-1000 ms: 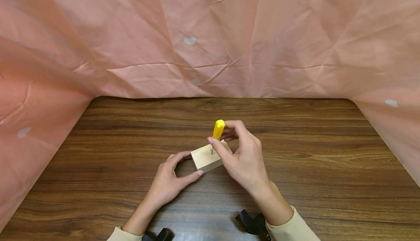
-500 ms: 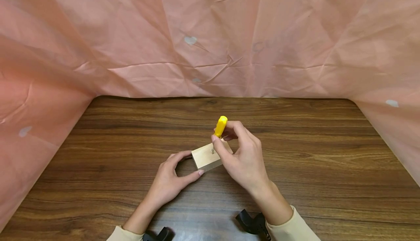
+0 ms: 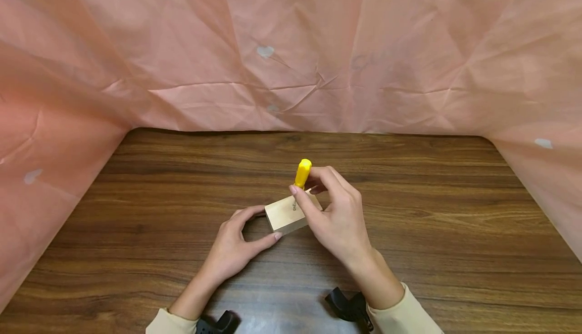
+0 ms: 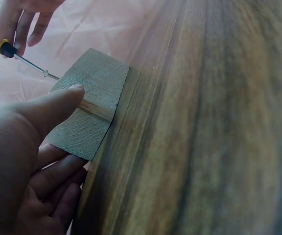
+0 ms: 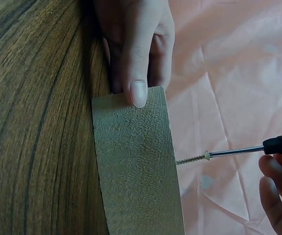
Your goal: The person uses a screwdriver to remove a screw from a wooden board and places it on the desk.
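Observation:
A pale wooden block (image 3: 283,215) lies on the table, a little below the middle of the head view. My left hand (image 3: 234,243) grips its left end, with the thumb on the near side and the fingers on the far side. With thumb and fingertips my right hand (image 3: 338,218) pinches the yellow handle of a screwdriver (image 3: 302,173) above the block. In the right wrist view the screwdriver's tip meets the head of a screw (image 5: 192,159). That screw stands in the block's top face, much of its thread showing. The block's right end is hidden behind my right hand in the head view.
The brown wood-grain table (image 3: 432,212) spreads around the hands. Pink cloth (image 3: 291,51) with pale hearts hangs at its back and sides. Black wrist mounts (image 3: 347,306) sit under both forearms, close to the tabletop.
The screwdriver handle has leaned slightly right and then back left between the right hand's fingers. Block and left hand keep their places; the head view has shifted slightly.

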A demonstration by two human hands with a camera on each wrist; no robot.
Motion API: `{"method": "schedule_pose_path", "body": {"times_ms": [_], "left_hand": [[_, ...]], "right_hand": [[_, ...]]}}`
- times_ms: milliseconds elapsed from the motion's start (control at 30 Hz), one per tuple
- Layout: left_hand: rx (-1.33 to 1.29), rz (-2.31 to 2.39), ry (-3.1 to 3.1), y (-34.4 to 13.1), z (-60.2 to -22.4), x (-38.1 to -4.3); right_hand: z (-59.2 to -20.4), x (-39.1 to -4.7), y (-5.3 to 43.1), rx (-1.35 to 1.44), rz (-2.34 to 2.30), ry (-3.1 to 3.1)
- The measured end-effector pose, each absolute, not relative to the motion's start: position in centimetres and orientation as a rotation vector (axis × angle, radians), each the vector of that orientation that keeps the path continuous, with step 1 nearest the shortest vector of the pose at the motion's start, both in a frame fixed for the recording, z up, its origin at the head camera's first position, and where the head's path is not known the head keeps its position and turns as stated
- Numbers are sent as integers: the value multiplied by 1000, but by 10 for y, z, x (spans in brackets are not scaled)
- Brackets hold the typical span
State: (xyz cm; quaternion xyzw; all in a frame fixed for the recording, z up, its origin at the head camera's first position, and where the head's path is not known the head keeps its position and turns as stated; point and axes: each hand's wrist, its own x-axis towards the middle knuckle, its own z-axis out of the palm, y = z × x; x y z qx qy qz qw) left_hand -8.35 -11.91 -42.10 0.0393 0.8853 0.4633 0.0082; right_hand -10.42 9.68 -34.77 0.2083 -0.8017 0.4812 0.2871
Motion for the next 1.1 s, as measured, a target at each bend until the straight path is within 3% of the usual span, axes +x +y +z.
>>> {"method": "schedule_pose_path", "body": {"times_ms": [1100], "left_hand": [[139, 1458, 2765, -120, -420, -82]], "right_hand": [[-348, -103, 96, 539, 1245, -2165]]}}
